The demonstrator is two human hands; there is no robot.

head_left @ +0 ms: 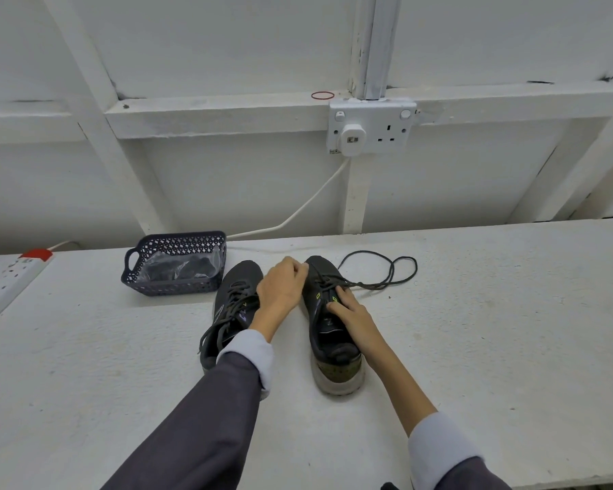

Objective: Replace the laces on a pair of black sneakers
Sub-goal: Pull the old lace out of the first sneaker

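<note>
a: status of hands and work item?
b: the left hand (282, 284) pinches the dark woven lace (377, 285) at the toe-end eyelets of the black mesh sneaker with the grey sole (333, 351), on the white table (492, 313). the right hand (347, 305) presses flat on its upper and grips nothing.
a: failure modes?
b: if that pressure lifts, a hard pull likely drags the sneaker. the loose loops may knot and jam in an eyelet.
</note>
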